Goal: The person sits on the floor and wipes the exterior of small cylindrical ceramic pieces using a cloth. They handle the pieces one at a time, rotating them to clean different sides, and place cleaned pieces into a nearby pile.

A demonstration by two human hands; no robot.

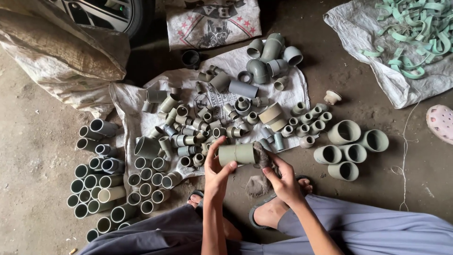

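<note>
My left hand [217,172] grips a short grey-green pipe coupling [237,154], held sideways above the ground. At the coupling's right end my right hand [282,182] presses a dirty grey rag [261,153] against it. A second lump of rag [257,185] lies on the ground just below, between my sandalled feet [271,210]. Beyond my hands, a white sack [127,101] spread on the ground carries a heap of several small grey pipe fittings [198,125].
Rows of upright pipe sockets [101,189] stand at the left. Larger couplings [351,146] sit at the right, big elbows [269,56] at the back. A sack with green clips [410,33] is top right, a stuffed sack [66,52] top left. A pink sandal [441,123] lies far right.
</note>
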